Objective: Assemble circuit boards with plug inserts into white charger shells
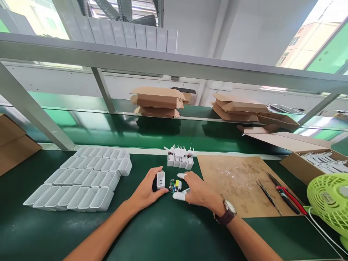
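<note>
My left hand point(148, 188) is closed around a small white plastic charger case point(161, 180), thumb on its near side and fingers on its far side. A slot shows in the end of the case facing me. Just right of it is a small green circuit board point(174, 185) with a yellow component. My right hand point(197, 188) is at the board's right side, its fingers spread, with white covers on the fingertips. Whether those fingertips touch the board I cannot tell. Beyond both hands stands a group of white cases point(180, 161) with white parts sticking out of their tops.
Rows of white cases point(81, 181) cover the left of the green bench. A brown board point(231, 185) on the right carries tweezers point(269, 197) and red-black pliers point(285, 195). A green fan point(330, 203) and an open carton point(307, 163) stand farther right.
</note>
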Tool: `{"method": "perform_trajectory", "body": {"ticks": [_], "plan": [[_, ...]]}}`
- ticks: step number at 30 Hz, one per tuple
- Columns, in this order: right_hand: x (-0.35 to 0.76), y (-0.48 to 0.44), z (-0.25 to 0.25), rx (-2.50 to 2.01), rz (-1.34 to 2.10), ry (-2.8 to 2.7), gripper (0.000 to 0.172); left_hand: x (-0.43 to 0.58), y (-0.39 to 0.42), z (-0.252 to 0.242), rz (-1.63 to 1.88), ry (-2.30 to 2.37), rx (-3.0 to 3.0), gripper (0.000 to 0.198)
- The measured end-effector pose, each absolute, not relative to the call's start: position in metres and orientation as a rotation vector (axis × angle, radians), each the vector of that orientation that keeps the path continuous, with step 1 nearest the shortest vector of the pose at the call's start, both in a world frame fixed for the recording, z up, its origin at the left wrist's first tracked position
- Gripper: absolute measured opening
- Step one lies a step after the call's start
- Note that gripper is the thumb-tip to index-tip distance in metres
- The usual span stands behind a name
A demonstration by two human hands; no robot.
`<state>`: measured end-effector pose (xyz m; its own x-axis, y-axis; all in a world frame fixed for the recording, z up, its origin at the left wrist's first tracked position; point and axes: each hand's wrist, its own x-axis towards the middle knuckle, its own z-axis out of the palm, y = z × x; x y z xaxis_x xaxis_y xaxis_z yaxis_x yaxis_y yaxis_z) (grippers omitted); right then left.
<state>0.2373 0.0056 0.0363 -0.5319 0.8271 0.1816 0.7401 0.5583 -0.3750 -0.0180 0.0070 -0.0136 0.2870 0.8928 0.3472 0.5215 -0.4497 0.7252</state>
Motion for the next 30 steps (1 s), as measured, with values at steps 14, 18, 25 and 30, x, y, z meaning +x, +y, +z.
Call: {"method": "perform_trajectory", "body": {"ticks": [14, 18, 25, 30], "plan": [[0.245, -0.001, 0.011, -0.988, 0.124, -2.242, 0.052, -0.024, 0.004, -0.006, 0.927, 1.197, 2.008, 0.087], [0.245, -0.004, 0.020, -0.913, 0.124, -2.061, 0.050, -0.023, 0.004, -0.006, 0.949, 1.110, 1.999, 0.081], [0.237, -0.015, 0.030, -0.835, 0.026, -2.019, 0.064, -0.010, 0.001, -0.010, 1.045, 1.234, 2.057, 0.075], [0.235, -0.014, 0.029, -0.828, 0.015, -2.013, 0.066, -0.010, -0.001, -0.009, 1.002, 1.141, 2.011, 0.078]]}}
